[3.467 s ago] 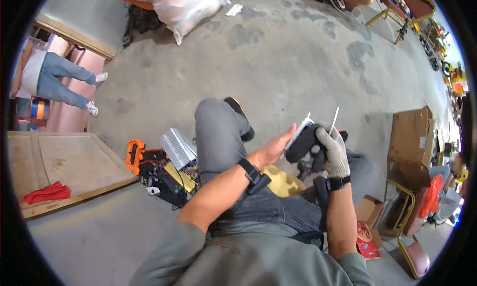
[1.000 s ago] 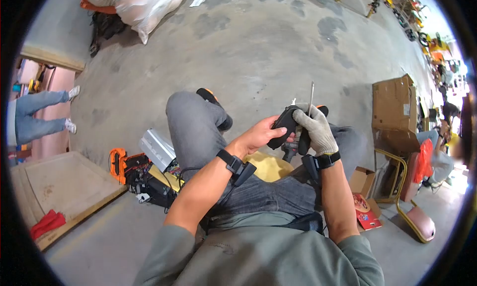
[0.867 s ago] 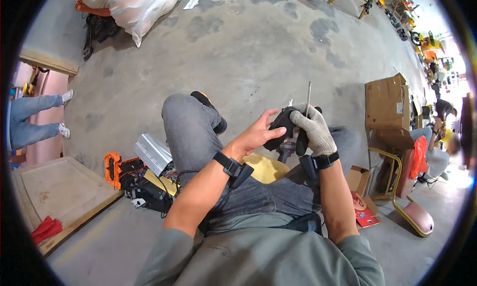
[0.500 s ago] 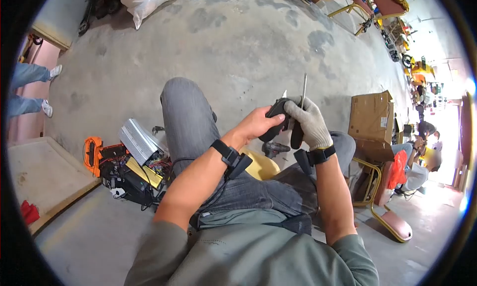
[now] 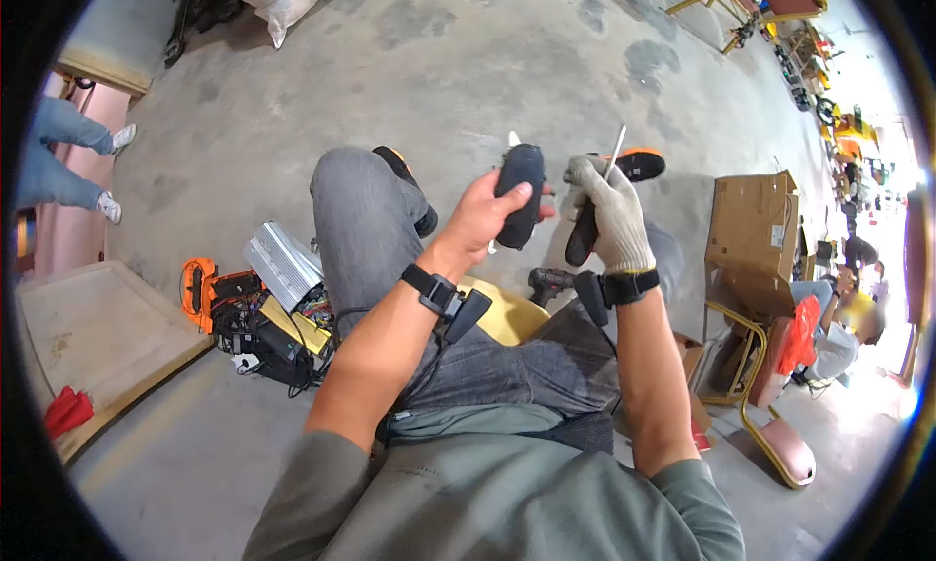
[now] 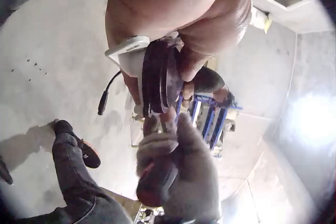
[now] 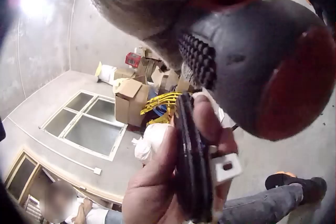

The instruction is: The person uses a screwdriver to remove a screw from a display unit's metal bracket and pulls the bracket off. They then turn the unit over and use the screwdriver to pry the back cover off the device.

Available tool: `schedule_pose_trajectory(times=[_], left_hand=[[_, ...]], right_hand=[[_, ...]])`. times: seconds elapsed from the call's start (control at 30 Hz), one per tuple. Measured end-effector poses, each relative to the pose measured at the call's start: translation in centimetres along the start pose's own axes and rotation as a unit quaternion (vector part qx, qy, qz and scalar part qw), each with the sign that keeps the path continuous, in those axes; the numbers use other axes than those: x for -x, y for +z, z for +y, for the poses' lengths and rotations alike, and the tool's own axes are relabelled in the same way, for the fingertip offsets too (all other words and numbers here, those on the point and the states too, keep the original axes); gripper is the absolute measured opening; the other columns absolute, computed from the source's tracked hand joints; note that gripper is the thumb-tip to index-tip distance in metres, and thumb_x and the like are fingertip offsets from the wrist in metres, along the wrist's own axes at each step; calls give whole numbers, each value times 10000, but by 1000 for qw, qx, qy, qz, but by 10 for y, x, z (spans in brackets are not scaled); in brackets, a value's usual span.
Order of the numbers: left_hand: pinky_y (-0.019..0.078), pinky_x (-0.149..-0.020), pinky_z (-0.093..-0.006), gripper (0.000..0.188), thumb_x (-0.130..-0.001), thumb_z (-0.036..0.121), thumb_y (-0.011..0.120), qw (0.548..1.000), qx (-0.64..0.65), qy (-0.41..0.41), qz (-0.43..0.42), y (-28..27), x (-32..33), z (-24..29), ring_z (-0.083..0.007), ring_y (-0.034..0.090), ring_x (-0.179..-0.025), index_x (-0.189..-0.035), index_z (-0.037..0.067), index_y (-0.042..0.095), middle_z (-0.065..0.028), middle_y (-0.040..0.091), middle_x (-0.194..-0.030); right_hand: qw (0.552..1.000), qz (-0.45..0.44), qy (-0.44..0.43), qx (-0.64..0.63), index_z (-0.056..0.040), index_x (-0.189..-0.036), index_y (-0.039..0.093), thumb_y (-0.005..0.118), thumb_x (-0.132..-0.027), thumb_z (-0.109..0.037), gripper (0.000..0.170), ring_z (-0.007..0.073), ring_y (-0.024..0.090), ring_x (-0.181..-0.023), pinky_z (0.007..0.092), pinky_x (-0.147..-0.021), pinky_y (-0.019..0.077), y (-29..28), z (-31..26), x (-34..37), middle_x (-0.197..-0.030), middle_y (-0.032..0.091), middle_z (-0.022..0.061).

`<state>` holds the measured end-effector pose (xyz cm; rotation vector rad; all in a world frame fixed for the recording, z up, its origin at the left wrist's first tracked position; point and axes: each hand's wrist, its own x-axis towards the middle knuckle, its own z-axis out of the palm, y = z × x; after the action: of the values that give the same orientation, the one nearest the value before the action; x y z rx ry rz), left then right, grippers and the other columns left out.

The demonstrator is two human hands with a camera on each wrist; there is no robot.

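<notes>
My bare left hand grips an oblong black housing, thumb across its near face. A white slotted bracket juts from the housing's side in the right wrist view. From it hangs a short black cable with a plug end, seen in the left wrist view. My gloved right hand holds a screwdriver, its shaft pointing up and away. The handle is black with red parts, large in the right wrist view. In the head view the two hands are a small distance apart, side by side over my lap.
A cordless drill and a yellow piece lie between my legs. To the left are a silver finned box, an orange part and a wooden panel. A cardboard box and fallen chair stand right. Other people are nearby.
My hands have separated, the left one drawing the housing leftward and turning its long face toward me. The right hand keeps the screwdriver. The head view has shifted slightly.
</notes>
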<state>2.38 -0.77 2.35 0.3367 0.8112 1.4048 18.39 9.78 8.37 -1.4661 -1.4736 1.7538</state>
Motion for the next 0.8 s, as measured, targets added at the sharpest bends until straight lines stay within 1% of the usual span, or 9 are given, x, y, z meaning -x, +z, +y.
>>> schedule_pose_trajectory(times=[0.07, 0.1, 0.17, 0.23, 0.3, 0.47, 0.6, 0.67, 0.8], left_hand=[[591, -837, -369, 327, -1030, 187, 596, 999, 21, 19, 22, -10, -2, 5, -266, 713, -1025, -1296, 0, 561, -126, 674, -1202], [591, -837, -370, 323, -1031, 198, 596, 998, 43, 36, 36, -14, -2, 7, -267, 709, -1035, -1287, 3, 573, -124, 674, -1205], [587, -870, -376, 311, -1031, 201, 596, 997, 47, 38, 53, -17, -3, 7, -268, 701, -1052, -1272, 5, 587, -121, 672, -1212], [579, -917, -391, 312, -1024, 191, 606, 992, 85, 50, 75, -13, -5, 5, -270, 693, -1073, -1275, 7, 584, -129, 669, -1211], [565, -962, -405, 319, -1018, 170, 610, 993, 71, 42, 85, -10, -6, 1, -286, 684, -1097, -1284, -3, 575, -140, 667, -1212], [558, -981, -429, 360, -1011, 131, 601, 993, 77, 27, 90, -14, -6, 3, -331, 667, -1144, -1330, -17, 521, -183, 659, -1221], [568, -942, -407, 321, -1011, 131, 599, 994, 43, 19, 102, -15, -3, 1, -305, 681, -1102, -1288, -18, 531, -177, 676, -1176], [571, -935, -400, 328, -1014, 153, 606, 993, 2, 30, 114, -19, -3, -1, -285, 686, -1075, -1283, -20, 531, -168, 677, -1171], [570, -919, -384, 298, -1011, 148, 609, 990, -48, 27, 132, -17, 1, -4, -258, 692, -1040, -1247, -27, 560, -158, 686, -1138]], right_hand=[[1000, 0, -14, 7, -11, -997, 676, 654, -950, -352, 345, 102, 538, -603, 264, -576, 466, 6, 6, 7, -758, 601, 15], [998, -48, 17, 44, -18, -957, 678, 653, -944, -385, 368, 94, 533, -606, 264, -559, 442, 9, 5, 14, -745, 599, 7], [994, -86, 72, 17, -20, -944, 674, 650, -942, -409, 390, 83, 528, -610, 264, -551, 420, 29, 1, 36, -719, 584, 1], [986, -121, 94, 67, -27, -915, 645, 682, -927, -397, 371, 79, 518, -586, 264, -543, 423, 39, 7, 41, -710, 576, -7], [994, -95, 51, 18, -31, -933, 631, 707, -914, -356, 334, 75, 510, -574, 263, -538, 427, 52, 23, 40, -711, 577, -8], [988, -111, 66, -89, -38, -1036, 624, 699, -934, -269, 263, 72, 541, -599, 247, -541, 461, 59, 39, 37, -773, 598, -8], [970, -157, 129, -131, -29, -1116, 603, 692, -956, -279, 310, 66, 544, -609, 229, -520, 457, 52, 49, 33, -837, 628, 3], [964, -153, 127, -179, -6, -1179, 615, 672, -964, -293, 364, 71, 575, -725, 236, -650, 482, 57, 45, 37, -941, 650, 2], [964, -129, 79, -219, -21, -1238, 609, 646, -988, -302, 379, 77, 620, -841, 250, -694, 521, 71, 66, 31, -1042, 664, 24]])
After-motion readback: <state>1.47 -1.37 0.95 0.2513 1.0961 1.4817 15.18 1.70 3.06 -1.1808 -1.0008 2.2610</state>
